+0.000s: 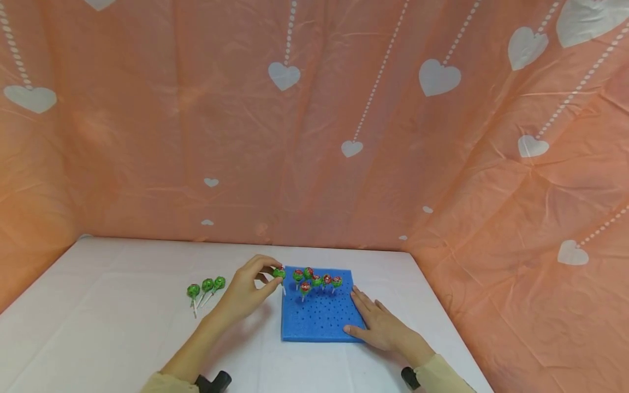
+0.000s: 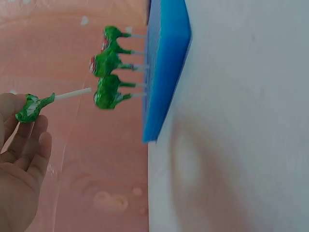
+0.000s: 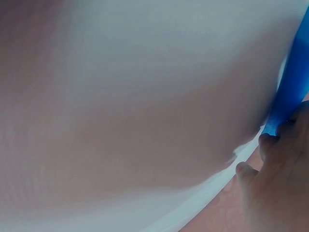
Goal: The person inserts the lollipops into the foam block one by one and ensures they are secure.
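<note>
Toward ten o'clock on the blue block (image 1: 319, 327), the left hand (image 1: 248, 289) pinches a green lollipop (image 1: 279, 272) by its wrapped head, between thumb and fingertips. Its stick points down, to about six o'clock in the head view, and in the left wrist view the tip is clear of the block. Around three to four o'clock, the right hand (image 1: 380, 325) grips nothing; its fingers are extended, the fingertips touching the block's edge and the thumb resting on top near the five o'clock corner.

Six standing lollipops (image 1: 305, 287), green and red, rise on their sticks from the twelve o'clock half of the block, heads up and close together. Small holes dot the surface toward six o'clock. Out at nine o'clock, well apart from the block, three loose lollipops (image 1: 193, 291) lie on the white table (image 1: 123, 327), sticks aimed at six and seven o'clock. Beyond the table at twelve hangs an orange sheet (image 1: 319, 109) with pale hearts (image 1: 284, 75).
</note>
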### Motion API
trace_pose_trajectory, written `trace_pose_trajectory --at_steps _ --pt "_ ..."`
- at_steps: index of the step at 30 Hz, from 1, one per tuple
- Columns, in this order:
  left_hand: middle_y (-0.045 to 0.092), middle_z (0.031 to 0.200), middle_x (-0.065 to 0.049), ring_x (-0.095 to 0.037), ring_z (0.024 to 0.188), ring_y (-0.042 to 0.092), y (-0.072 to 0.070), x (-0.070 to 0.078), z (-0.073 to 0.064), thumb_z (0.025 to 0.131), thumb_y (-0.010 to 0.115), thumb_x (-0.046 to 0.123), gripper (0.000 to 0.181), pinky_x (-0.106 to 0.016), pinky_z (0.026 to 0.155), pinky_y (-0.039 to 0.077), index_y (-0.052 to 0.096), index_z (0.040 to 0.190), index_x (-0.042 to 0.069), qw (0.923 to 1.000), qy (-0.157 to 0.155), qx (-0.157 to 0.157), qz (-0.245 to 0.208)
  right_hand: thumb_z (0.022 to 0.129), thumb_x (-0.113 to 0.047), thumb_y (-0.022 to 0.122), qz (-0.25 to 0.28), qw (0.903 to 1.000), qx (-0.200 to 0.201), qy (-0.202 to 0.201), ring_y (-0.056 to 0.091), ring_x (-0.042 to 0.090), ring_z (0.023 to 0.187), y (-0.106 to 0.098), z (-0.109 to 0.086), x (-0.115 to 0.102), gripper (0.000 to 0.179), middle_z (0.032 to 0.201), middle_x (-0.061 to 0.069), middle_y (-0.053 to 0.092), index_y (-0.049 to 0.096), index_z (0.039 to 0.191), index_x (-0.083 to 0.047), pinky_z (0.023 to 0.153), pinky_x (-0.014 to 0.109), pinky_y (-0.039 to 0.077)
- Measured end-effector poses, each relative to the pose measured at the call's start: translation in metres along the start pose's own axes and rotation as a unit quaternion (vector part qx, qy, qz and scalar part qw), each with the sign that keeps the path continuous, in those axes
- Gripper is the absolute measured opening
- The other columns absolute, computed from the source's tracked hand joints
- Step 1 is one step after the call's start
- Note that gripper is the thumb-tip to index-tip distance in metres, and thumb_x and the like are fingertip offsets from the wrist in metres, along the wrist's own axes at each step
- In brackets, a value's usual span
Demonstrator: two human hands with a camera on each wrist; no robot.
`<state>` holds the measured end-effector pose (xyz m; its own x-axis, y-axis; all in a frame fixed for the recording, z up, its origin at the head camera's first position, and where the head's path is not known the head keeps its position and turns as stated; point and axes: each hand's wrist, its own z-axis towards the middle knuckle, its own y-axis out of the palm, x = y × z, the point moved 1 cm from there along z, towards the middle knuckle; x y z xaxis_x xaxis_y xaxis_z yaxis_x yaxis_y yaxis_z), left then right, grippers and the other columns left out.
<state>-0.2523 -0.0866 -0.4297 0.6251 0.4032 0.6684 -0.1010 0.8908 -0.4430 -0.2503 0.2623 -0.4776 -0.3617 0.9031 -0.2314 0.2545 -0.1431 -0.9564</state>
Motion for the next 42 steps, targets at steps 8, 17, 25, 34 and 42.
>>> trace_pose_trajectory --at_steps 8,17,25,34,42 --pt "0.067 0.113 -0.001 -0.016 0.099 0.066 0.018 0.006 0.004 0.089 0.077 0.008 0.028 -0.025 0.078 0.059 0.067 0.115 0.009 0.9996 0.016 -0.021 -0.009 0.094 -0.075 0.041 0.006 1.0000 0.001 -0.005 0.017 0.030 0.158 -0.002 -0.001 -0.004 0.096 0.173 0.003 0.007 0.013 0.163 -0.014 0.126 0.060 0.019" --pt "0.066 0.116 0.001 -0.014 0.098 0.064 0.039 0.016 0.011 0.088 0.077 0.008 0.029 -0.036 0.084 0.061 0.068 0.115 0.010 0.9976 0.026 -0.064 -0.005 0.094 -0.075 0.041 0.008 1.0000 0.000 -0.003 0.017 0.031 0.158 -0.004 -0.002 -0.005 0.096 0.173 0.003 0.007 0.013 0.163 -0.014 0.126 0.060 0.019" --pt "0.066 0.117 -0.001 -0.018 0.108 0.066 0.055 0.020 0.018 0.091 0.075 0.009 0.027 -0.041 0.094 0.059 0.067 0.116 0.010 0.9943 0.014 -0.105 0.013 0.095 -0.074 0.041 -0.002 1.0000 0.006 -0.004 0.018 0.030 0.158 -0.002 0.000 -0.003 0.095 0.172 0.003 0.008 0.014 0.163 -0.013 0.126 0.059 0.020" --pt "0.068 0.112 0.000 -0.019 0.107 0.067 0.067 0.011 0.018 0.089 0.076 0.010 0.024 -0.035 0.093 0.060 0.069 0.112 0.012 0.9914 0.022 -0.110 0.067 0.095 -0.074 0.041 -0.002 1.0000 0.004 0.000 0.019 0.030 0.158 -0.004 -0.001 -0.005 0.095 0.172 0.002 0.009 0.015 0.163 -0.014 0.126 0.059 0.020" --pt "0.068 0.114 -0.002 -0.019 0.108 0.067 0.071 0.005 0.017 0.089 0.077 0.011 0.025 -0.036 0.094 0.059 0.069 0.113 0.011 0.9913 0.012 -0.109 0.073 0.095 -0.074 0.042 -0.003 1.0000 0.004 0.003 0.019 0.030 0.158 -0.003 0.000 -0.004 0.095 0.172 0.003 0.009 0.015 0.163 -0.013 0.126 0.059 0.021"
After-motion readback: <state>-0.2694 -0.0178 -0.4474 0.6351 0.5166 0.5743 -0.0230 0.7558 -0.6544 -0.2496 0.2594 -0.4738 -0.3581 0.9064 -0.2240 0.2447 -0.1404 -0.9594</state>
